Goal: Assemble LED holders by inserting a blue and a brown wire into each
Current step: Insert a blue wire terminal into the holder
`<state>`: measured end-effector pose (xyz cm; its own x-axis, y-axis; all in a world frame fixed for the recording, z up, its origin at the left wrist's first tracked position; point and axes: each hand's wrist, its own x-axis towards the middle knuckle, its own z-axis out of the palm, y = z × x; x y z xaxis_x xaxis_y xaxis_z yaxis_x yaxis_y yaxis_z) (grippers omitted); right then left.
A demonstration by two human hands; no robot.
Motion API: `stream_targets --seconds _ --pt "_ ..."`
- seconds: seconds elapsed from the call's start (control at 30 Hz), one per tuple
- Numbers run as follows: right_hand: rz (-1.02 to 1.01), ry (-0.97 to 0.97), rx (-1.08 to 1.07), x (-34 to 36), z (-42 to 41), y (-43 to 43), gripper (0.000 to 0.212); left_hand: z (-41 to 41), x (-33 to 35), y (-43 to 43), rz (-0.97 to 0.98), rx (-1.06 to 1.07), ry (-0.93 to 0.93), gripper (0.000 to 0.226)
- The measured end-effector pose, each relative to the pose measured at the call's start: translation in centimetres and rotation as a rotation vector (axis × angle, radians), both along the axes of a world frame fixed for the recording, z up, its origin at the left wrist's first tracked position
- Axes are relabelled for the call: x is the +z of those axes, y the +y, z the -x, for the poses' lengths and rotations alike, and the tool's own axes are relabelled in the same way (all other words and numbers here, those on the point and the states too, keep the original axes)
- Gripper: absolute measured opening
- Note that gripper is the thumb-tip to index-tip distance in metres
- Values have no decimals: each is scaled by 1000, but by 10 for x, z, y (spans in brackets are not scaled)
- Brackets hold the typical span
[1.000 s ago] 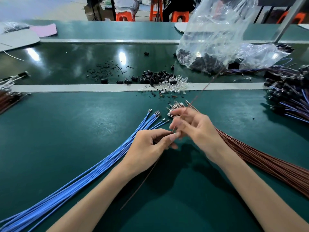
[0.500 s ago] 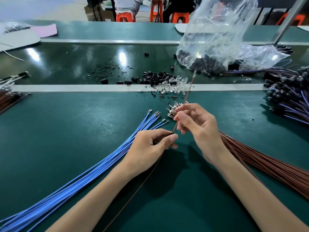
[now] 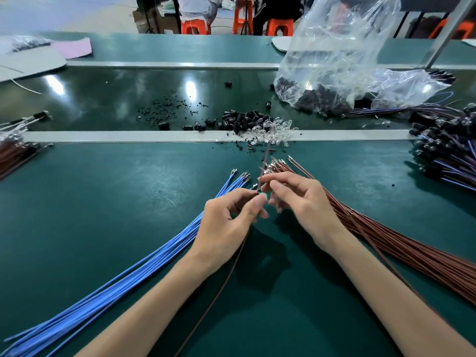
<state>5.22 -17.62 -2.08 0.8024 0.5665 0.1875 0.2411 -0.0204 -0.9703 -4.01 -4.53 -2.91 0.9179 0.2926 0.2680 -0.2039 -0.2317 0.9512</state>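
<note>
The left hand (image 3: pixel 229 220) and the right hand (image 3: pixel 304 202) meet in the middle of the frame, just above the green surface (image 3: pixel 103 202). I think they work there to keep the small parts close under the eyes.

Both hands hold 1 brown wire (image 3: pixel 219 296). The grip of the right hand is clamped on it with thumb and forefinger near its upper end, and that end stands up, blurred, toward the top of the frame. The grip of the left hand is closed around the lower part, and the long tail hangs down to the bottom edge. A small dark piece sits at the left fingertips. It may be a holder, but I cannot tell.

The blue wires (image 3: pixel 154 258) fan out at lower left and the brown bundle (image 3: pixel 386 240) at lower right, 1 colour beside each hand, probably for quick picking. The loose black holders (image 3: pixel 242 119) and clear LEDs (image 3: pixel 278 127) wait above the hands, near the plastic bag (image 3: pixel 334 47).
</note>
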Motion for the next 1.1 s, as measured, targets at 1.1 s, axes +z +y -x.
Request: stream_targets --seconds 1.1 --pt "-205 33 -219 6 0 13 27 -2 -3 1 -120 10 41 20"
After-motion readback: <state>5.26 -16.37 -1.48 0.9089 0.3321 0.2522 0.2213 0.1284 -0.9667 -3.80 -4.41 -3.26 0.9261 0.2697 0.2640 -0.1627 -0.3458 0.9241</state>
